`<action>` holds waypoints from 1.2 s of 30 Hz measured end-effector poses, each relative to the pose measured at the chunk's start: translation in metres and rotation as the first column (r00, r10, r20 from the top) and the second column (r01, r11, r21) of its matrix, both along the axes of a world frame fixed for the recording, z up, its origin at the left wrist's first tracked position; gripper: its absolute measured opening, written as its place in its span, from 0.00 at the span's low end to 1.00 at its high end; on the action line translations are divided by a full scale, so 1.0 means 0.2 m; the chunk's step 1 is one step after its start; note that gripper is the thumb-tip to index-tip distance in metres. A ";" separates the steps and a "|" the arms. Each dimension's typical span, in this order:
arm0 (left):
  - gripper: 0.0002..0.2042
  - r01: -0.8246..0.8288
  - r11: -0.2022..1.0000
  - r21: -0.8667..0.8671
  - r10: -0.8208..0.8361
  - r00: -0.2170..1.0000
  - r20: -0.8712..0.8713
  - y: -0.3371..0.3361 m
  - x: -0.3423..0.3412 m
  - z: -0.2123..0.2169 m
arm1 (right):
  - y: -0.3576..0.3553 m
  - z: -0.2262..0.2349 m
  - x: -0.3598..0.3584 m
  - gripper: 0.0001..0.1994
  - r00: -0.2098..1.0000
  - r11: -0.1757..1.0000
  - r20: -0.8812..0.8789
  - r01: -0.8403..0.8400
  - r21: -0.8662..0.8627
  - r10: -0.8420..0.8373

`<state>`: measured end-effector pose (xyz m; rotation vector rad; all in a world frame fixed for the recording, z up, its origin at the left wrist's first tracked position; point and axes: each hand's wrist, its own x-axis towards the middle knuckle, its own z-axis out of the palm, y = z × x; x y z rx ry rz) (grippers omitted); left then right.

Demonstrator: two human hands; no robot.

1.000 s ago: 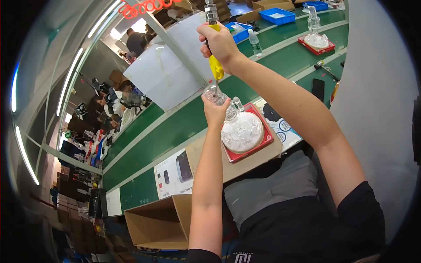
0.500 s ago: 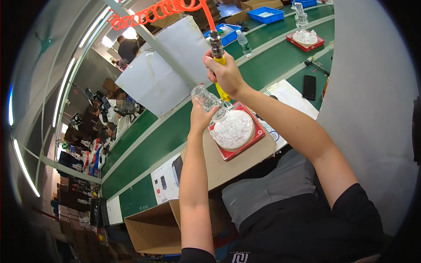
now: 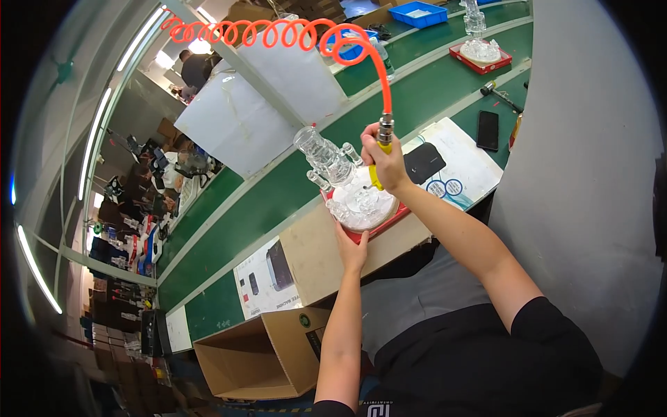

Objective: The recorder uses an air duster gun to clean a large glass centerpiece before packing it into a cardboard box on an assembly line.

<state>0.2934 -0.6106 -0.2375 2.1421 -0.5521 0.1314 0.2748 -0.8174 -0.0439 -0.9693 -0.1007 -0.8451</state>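
My right hand (image 3: 389, 165) is wrapped round a yellow air blow gun (image 3: 376, 178), fed by an orange coiled hose (image 3: 386, 87). Its nozzle points down at a white round base (image 3: 363, 196) carrying clear, lumpy pieces. A clear ribbed cylinder (image 3: 321, 154) with small side knobs leans up from the base's far left side. Beneath the base lies a shallow red tray (image 3: 390, 224). My left hand (image 3: 352, 251) grips the tray's near left edge, thumb and fingers apart around it; part of the fingers is hidden.
Cardboard (image 3: 326, 260) lies under the tray on the green table (image 3: 208, 309). An open carton (image 3: 243, 358) stands below its near edge. At right are a phone (image 3: 488, 131), a hammer (image 3: 501, 96) and a similar assembly in a red tray (image 3: 481, 57). Blue bins (image 3: 418, 14) sit beyond.
My left hand has let go of the clear cylinder and moved down to the tray's near edge. My right hand has lowered the blow gun toward the base, stretching the hose. The tray has turned slightly.
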 end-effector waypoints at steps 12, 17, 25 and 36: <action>0.42 -0.004 0.997 0.081 -0.002 0.998 0.069 0.05 0.08 -0.05 | 0.04 -0.04 0.00 0.05 0.999 0.999 -0.033 0.008 0.053 -0.006; 0.45 -0.001 0.999 0.046 0.001 1.000 0.011 0.08 0.09 -0.06 | 0.16 -0.08 0.02 0.04 0.999 0.997 -0.035 -0.029 0.078 0.031; 0.43 0.017 0.997 0.080 -0.013 0.999 -0.052 0.09 0.09 -0.07 | 0.15 -0.14 0.08 0.04 0.994 0.995 -0.024 0.102 0.001 -0.102; 0.46 0.002 0.999 0.033 0.000 0.997 -0.081 0.08 0.09 -0.06 | 0.07 -0.16 0.03 0.05 0.960 0.962 -0.145 0.217 -0.165 -0.241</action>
